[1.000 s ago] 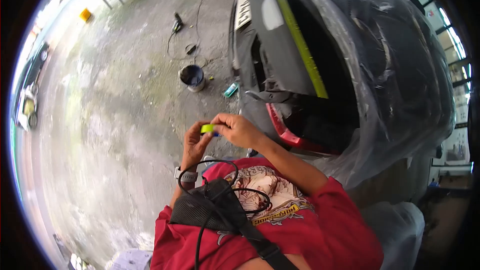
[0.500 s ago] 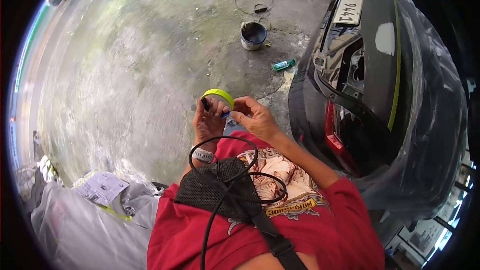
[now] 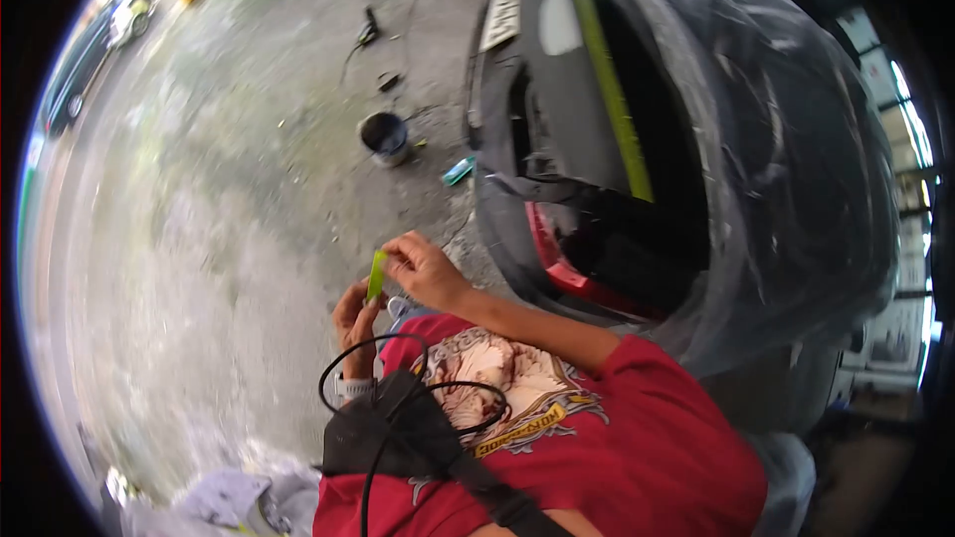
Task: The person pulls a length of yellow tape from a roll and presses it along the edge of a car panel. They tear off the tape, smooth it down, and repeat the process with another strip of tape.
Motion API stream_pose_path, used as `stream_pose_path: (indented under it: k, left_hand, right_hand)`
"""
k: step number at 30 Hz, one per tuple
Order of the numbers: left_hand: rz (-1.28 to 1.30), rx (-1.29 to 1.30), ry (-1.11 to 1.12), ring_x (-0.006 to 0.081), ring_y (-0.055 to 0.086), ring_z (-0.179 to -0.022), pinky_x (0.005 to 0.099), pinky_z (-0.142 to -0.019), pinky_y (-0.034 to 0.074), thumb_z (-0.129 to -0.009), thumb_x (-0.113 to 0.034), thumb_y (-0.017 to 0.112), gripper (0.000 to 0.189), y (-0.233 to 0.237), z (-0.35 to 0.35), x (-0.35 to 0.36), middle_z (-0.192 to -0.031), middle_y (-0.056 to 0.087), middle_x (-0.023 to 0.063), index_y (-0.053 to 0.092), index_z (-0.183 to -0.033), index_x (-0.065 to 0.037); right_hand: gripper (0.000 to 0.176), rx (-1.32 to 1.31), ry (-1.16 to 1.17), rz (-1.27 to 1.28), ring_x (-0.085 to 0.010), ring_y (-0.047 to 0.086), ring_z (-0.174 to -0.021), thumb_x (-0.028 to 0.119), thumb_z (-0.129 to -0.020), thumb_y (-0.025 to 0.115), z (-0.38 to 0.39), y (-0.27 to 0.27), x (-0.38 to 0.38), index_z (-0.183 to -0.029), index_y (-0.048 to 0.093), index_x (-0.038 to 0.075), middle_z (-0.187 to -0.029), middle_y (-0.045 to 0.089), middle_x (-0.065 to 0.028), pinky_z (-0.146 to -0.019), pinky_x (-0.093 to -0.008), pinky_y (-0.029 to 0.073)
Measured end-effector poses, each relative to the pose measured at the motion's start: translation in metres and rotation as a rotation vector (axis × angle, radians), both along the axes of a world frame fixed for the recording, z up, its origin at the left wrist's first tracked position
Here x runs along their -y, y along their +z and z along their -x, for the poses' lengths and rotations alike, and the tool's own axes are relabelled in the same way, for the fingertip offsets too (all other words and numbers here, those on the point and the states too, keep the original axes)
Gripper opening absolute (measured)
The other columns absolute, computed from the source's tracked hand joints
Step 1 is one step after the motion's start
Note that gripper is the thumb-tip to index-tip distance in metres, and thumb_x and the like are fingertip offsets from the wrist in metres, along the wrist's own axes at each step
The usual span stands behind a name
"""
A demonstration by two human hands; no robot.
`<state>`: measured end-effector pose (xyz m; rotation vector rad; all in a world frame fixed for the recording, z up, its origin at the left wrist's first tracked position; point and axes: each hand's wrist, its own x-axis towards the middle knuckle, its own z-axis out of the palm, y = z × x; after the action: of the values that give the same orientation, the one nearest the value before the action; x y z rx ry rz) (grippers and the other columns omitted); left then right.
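A roll of yellow-green masking tape (image 3: 376,276) is held edge-on in front of my body. My left hand (image 3: 353,313), with a pale watch at the wrist, is closed around its lower side. Bent over the upper right edge of the roll, my right hand (image 3: 426,270) pinches there with thumb and fingers; the fingertips are slightly blurred. Whether a tape end is lifted cannot be seen.
To the right stands a dark car (image 3: 507,209) with a tape strip (image 3: 619,109) along it and plastic sheeting (image 3: 786,159) over it. A bucket (image 3: 385,137), a green bottle (image 3: 459,171) and a corded tool (image 3: 368,28) sit on the concrete floor (image 3: 239,268).
My view has swung right, bringing the car closer to the centre. The tape roll has turned from showing its open ring to edge-on, and my right hand has moved over its upper edge.
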<state>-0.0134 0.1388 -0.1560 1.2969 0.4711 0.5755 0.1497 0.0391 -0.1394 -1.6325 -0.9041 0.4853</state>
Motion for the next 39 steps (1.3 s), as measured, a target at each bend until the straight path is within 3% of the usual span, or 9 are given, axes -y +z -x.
stream_pose_path:
  k: [4,7,12,14,21,23,36,37,39]
  left_hand:
    - [0.020,-0.069,-0.081,0.0123,0.058,-0.088,0.0281,-0.083,0.046,-0.092,-0.009,0.068,0.015,-0.005,-0.024,0.035,-0.101,0.065,0.0049,0.067,-0.102,0.002]
    - [-0.117,-0.148,-0.150,0.0125,0.058,-0.089,0.0285,-0.084,0.046,-0.092,-0.004,0.069,0.010,-0.019,-0.039,0.063,-0.095,0.066,0.0053,0.067,-0.099,0.002]
    - [-0.172,-0.195,-0.225,0.0131,0.062,-0.084,0.0295,-0.081,0.049,-0.093,-0.005,0.070,0.016,-0.014,-0.052,0.074,-0.094,0.069,0.0086,0.066,-0.105,0.005]
    - [-0.067,-0.159,-0.193,0.0145,0.066,-0.083,0.0306,-0.079,0.051,-0.093,-0.006,0.069,0.018,-0.011,-0.055,0.081,-0.093,0.071,0.0090,0.066,-0.107,0.006]
    - [-0.181,-0.230,-0.187,0.0169,0.070,-0.082,0.0302,-0.075,0.053,-0.095,-0.003,0.066,0.015,-0.041,-0.044,0.085,-0.089,0.072,0.0113,0.065,-0.108,0.005]
    - [-0.206,-0.242,-0.187,0.0170,0.069,-0.082,0.0302,-0.075,0.053,-0.095,-0.003,0.065,0.014,-0.030,-0.042,0.085,-0.089,0.073,0.0113,0.064,-0.107,0.005]
    - [-0.120,-0.119,-0.139,0.0165,0.070,-0.082,0.0300,-0.076,0.054,-0.097,-0.002,0.063,0.015,-0.026,-0.024,0.055,-0.088,0.074,0.0116,0.064,-0.109,0.006]
    - [-0.119,-0.119,-0.140,0.0165,0.070,-0.082,0.0300,-0.076,0.054,-0.097,-0.002,0.063,0.015,-0.025,-0.023,0.048,-0.088,0.074,0.0116,0.064,-0.109,0.006]
    - [-0.120,-0.170,-0.139,0.0153,0.070,-0.080,0.0326,-0.087,0.053,-0.098,-0.004,0.062,0.012,-0.015,-0.015,0.030,-0.082,0.074,0.0093,0.065,-0.105,0.005]
  right_hand:
    - [0.011,-0.150,0.027,0.050,-0.0165,0.064,-0.085,0.011,-0.093,0.071,-0.021,-0.010,0.036,-0.099,0.068,0.002,-0.098,0.059,-0.0060,-0.078,-0.0300,0.051]
    - [0.012,-0.209,-0.048,0.054,-0.0208,0.063,-0.079,0.012,-0.090,0.071,-0.039,-0.021,0.069,-0.092,0.067,0.002,-0.090,0.061,-0.0082,-0.072,-0.0342,0.051]
    - [0.011,-0.221,-0.089,0.083,-0.0197,0.061,-0.077,0.012,-0.091,0.070,-0.051,-0.022,0.085,-0.091,0.065,0.002,-0.089,0.060,-0.0074,-0.071,-0.0332,0.050]
    - [0.012,-0.200,-0.112,0.010,-0.0176,0.061,-0.076,0.012,-0.092,0.071,-0.052,-0.027,0.091,-0.092,0.064,0.002,-0.088,0.058,-0.0065,-0.069,-0.0319,0.050]
    - [0.015,-0.163,-0.136,0.027,-0.0136,0.058,-0.076,0.013,-0.092,0.072,-0.051,-0.039,0.087,-0.090,0.062,0.002,-0.086,0.057,-0.0039,-0.069,-0.0301,0.049]
    - [0.016,-0.443,0.062,0.123,-0.0116,0.057,-0.074,0.013,-0.092,0.073,-0.054,-0.043,0.085,-0.089,0.062,0.003,-0.082,0.059,-0.0023,-0.069,-0.0286,0.048]
    - [0.017,-0.244,-0.031,0.069,-0.0110,0.054,-0.067,0.011,-0.090,0.074,-0.034,-0.014,0.057,-0.084,0.060,0.004,-0.075,0.059,-0.0019,-0.061,-0.0297,0.046]
    - [0.017,-0.131,-0.092,0.053,-0.0110,0.054,-0.066,0.010,-0.090,0.074,-0.035,-0.015,0.052,-0.084,0.060,0.004,-0.074,0.058,-0.0028,-0.061,-0.0305,0.046]
    - [0.017,-0.050,-0.162,0.028,-0.0105,0.054,-0.066,0.010,-0.091,0.073,-0.035,-0.016,0.041,-0.084,0.059,0.004,-0.074,0.059,-0.0055,-0.061,-0.0318,0.047]
